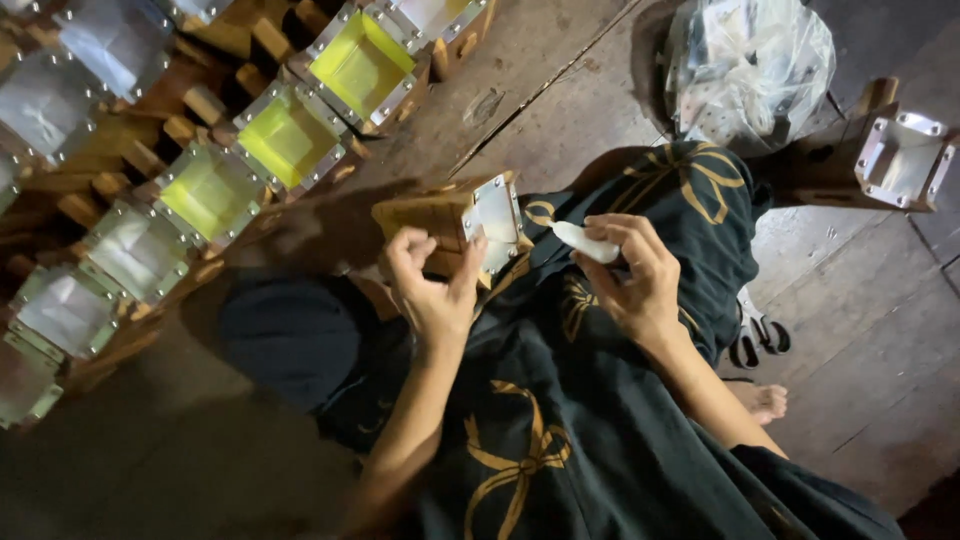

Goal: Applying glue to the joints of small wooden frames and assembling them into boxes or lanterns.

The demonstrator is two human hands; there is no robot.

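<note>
- Resting on the person's lap, the wooden box lantern frame (450, 222) sits at the middle of the view, just far of the left hand (432, 285) and touching it.
- Its metal-edged clear panel (495, 218) faces right, toward the right hand (632, 275); the wooden body runs away to the left, so the long axis lies roughly left to right, tilted a little to the far side.
- The left hand's fingers (410, 250) curl narrowly around the near edge of the frame, thumb pressed at the panel's near corner; they hold the frame steady.
- The right hand's fingers (625, 235) close around a small white tube (585, 243); its tip points left, toward the panel, and its long axis also runs left to right.
- A small gap shows between the tube's tip and the panel: near, not touching. The right hand is the nearer one to the panel face; the left is already on the frame.
- On the far left, rows of finished frames (290, 135) lie on the wooden floor (560, 110), some with yellow panels, some with clear ones.
- At the far right another frame (900, 160) lies with its panel facing up, and a clear plastic bag (750, 65) lies beyond it.
- A sandal (757, 335) lies to the right of the knee, near a bare foot (765, 400).
</note>
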